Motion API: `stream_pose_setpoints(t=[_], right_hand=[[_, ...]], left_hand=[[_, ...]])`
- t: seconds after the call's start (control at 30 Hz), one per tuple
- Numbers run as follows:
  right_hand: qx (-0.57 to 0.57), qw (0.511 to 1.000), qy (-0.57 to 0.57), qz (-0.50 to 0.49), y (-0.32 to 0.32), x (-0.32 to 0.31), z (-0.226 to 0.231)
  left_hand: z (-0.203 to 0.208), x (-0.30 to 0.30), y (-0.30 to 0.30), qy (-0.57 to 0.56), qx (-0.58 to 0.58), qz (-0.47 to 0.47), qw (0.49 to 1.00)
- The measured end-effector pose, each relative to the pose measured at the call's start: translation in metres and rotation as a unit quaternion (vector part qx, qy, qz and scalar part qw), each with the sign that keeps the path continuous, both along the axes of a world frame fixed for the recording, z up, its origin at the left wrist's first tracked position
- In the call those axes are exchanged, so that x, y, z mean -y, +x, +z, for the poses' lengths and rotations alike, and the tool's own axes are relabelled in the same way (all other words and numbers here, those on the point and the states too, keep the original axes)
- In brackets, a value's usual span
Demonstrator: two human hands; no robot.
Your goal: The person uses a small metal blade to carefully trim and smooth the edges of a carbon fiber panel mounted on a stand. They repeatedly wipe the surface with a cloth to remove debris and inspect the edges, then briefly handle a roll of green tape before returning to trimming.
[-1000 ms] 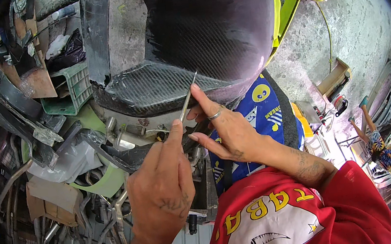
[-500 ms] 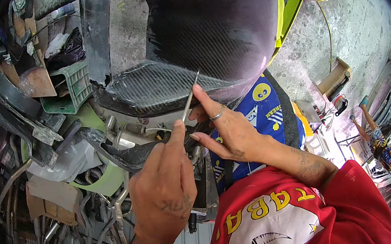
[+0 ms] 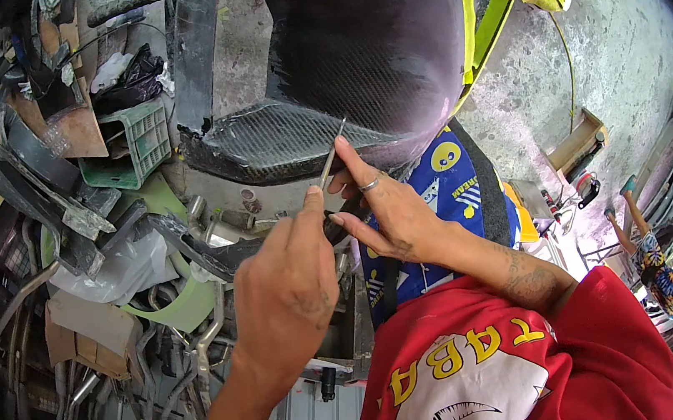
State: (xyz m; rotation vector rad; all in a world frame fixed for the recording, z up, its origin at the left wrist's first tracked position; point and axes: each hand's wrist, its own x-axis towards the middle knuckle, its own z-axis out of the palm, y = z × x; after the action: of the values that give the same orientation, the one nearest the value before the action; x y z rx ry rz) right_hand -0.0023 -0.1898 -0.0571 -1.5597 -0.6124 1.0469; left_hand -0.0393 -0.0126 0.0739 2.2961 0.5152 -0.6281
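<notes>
A slim metal hand tool [image 3: 329, 165] with a narrow pointed tip slants up against a black woven carbon-fibre panel [image 3: 294, 135], the tip touching the surface near a moulded ridge. At its lower end, my left hand [image 3: 283, 288] is closed with the index finger along the shaft. My right hand [image 3: 396, 215], a ring on one finger, presses its index fingertip on the shaft near the tip; other fingers curl behind, partly hidden. Its thumb stands apart, below. The panel belongs to a large curved dark shell [image 3: 365, 30] with yellow-green tape [image 3: 468, 38] along its right edge.
A green plastic crate [image 3: 148, 145], dark moulded parts [image 3: 67, 201], clear plastic film [image 3: 129, 269], a torn cardboard box [image 3: 86, 325] and metal pipes [image 3: 202, 344] crowd the left. A wooden box [image 3: 579, 142] lies on the floor at right. Another person [image 3: 658, 263] is far right.
The view has shifted slightly, so the crate and pipes sit a little farther right. Both hands keep their hold on the tool, its tip still against the panel.
</notes>
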Motion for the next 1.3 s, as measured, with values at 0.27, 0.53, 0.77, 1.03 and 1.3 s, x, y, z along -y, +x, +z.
stream_pose_setpoints(t=[0.27, 0.53, 0.77, 1.03, 1.3], right_hand=[[-0.013, 1.000, 0.004, 0.017, 0.001, 0.005, -0.003], [-0.014, 0.999, 0.015, 0.034, 0.004, 0.004, -0.006], [-0.022, 0.999, 0.029, 0.035, 0.005, 0.004, -0.007], [-0.030, 0.998, 0.031, 0.036, 0.005, 0.004, -0.008], [-0.032, 0.998, 0.038, 0.035, 0.006, 0.004, -0.008]], left_hand=[[0.007, 0.008, 0.004, 0.044, -0.065, -0.049, 0.996], [-0.003, 0.003, -0.006, 0.045, 0.002, -0.051, 0.998], [-0.008, 0.000, -0.007, 0.002, 0.039, 0.037, 0.999], [-0.014, 0.002, -0.013, 0.005, 0.069, 0.042, 0.997], [-0.016, 0.001, -0.014, -0.020, 0.070, 0.078, 0.994]])
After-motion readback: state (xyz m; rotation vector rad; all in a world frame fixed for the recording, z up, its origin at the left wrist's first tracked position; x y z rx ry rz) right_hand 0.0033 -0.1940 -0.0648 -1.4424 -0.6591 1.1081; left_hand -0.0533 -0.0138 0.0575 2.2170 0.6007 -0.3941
